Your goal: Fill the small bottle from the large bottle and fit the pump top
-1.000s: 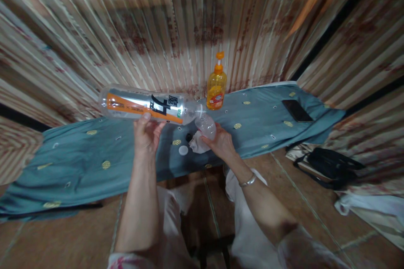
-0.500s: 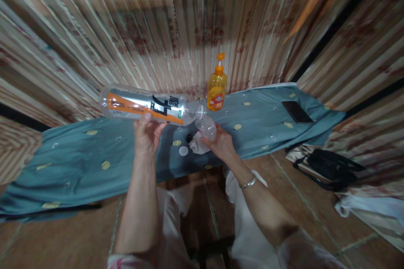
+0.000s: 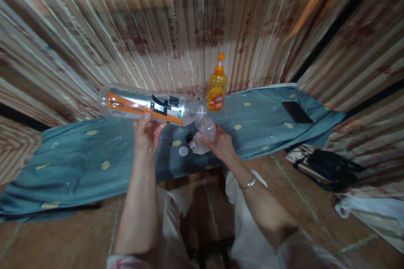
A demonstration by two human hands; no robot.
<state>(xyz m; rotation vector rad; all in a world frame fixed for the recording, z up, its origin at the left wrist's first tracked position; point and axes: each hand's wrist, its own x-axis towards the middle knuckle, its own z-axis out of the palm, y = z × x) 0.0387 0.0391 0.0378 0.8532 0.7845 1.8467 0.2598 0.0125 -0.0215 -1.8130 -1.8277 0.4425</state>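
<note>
Bottle lies nearly level, clamped in the left fingers, its long axis running rightward to a neck seemingly touching the small clear vessel gripped by the right fingers.

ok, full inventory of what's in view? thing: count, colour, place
large bottle: 1, clear, orange-silver label, in left hand
small bottle: 1, clear, in right hand
crumpled cloth: 1, pale, by right fingertips
disc: 1, white, left of cloth
small round thing: 1, black, beside cloth
pump bottle: 1, orange, far edge
phone-like slab: 1, black, right end
table cover: 1, teal, middle
curtains: count unclear, striped beige-red, behind
bag: 1, black, lower right
floor: 1, brown, below
bracelet: 1, silver, right wrist
trousers: 1 pair, pale, below
hands: 2, bare, left, right, centre
</note>
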